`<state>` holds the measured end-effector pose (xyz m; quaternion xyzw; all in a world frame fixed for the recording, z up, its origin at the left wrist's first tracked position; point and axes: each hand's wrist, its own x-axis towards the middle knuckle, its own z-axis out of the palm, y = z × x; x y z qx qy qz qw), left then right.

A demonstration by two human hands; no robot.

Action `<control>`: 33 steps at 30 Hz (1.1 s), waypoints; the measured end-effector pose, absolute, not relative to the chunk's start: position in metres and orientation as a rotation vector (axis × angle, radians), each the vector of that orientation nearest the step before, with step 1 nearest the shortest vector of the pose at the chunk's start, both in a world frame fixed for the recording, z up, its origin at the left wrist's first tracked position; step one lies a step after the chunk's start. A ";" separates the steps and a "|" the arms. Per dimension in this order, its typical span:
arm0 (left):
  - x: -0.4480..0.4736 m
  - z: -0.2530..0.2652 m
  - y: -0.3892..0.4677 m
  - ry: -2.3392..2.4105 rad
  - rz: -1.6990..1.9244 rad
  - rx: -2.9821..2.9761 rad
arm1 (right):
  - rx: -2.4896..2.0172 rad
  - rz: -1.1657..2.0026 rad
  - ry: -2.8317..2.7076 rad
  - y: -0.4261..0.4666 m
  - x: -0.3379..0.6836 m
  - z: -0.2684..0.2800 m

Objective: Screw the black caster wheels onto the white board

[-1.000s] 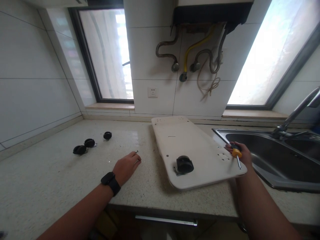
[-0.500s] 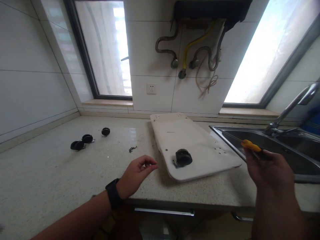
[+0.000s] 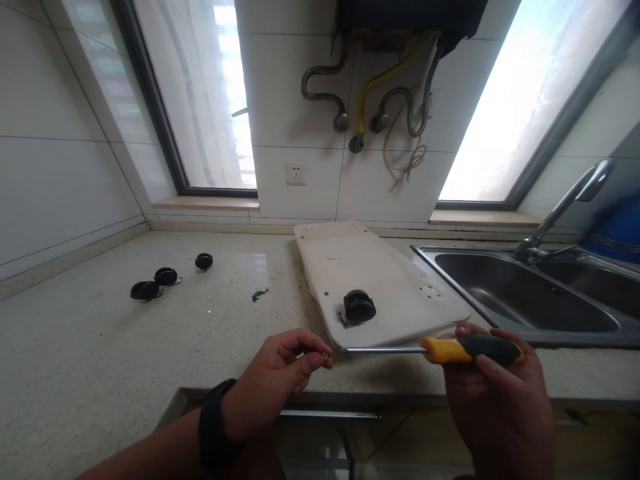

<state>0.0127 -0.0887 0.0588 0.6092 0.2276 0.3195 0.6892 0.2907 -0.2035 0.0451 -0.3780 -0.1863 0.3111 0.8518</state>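
Observation:
My left hand pinches a small screw between thumb and fingertips, just past the counter's front edge. My right hand grips the yellow and black handle of a screwdriver. The steel shaft lies level and points left, its tip close to the screw; whether they touch I cannot tell. Behind both hands a white board lies on the counter. On its near left corner stands a black caster with a metal plate. Small holes mark the board's right corner.
Three loose casters, one of them a black caster, rest on the counter at left. A small pile of screws lies left of the board. At right is a steel sink with a faucet. A drawer handle runs below the edge.
My right hand has moved left and brought the screwdriver level toward my left hand. My left hand has shifted slightly right and down, and the screw now shows. The view has tilted a little.

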 end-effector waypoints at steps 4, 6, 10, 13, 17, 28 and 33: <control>0.012 0.060 -0.092 0.534 0.697 1.362 | -0.824 0.386 -0.529 -0.205 0.274 0.061; 0.012 0.060 -0.093 0.549 0.693 1.355 | -0.834 0.387 -0.545 -0.206 0.269 0.065; 0.013 0.060 -0.094 0.568 0.679 1.354 | -0.883 0.309 -0.613 -0.207 0.268 0.060; 0.013 0.059 -0.093 0.572 0.680 1.376 | -0.893 0.290 -0.630 -0.208 0.269 0.055; 0.013 0.060 -0.092 0.567 0.711 1.418 | -0.881 0.274 -0.633 -0.208 0.269 0.055; 0.011 0.064 -0.096 0.586 0.797 1.565 | -0.930 0.211 -0.620 -0.218 0.257 0.068; 0.010 0.065 -0.095 0.647 0.848 1.744 | -0.980 0.136 -0.672 -0.224 0.255 0.067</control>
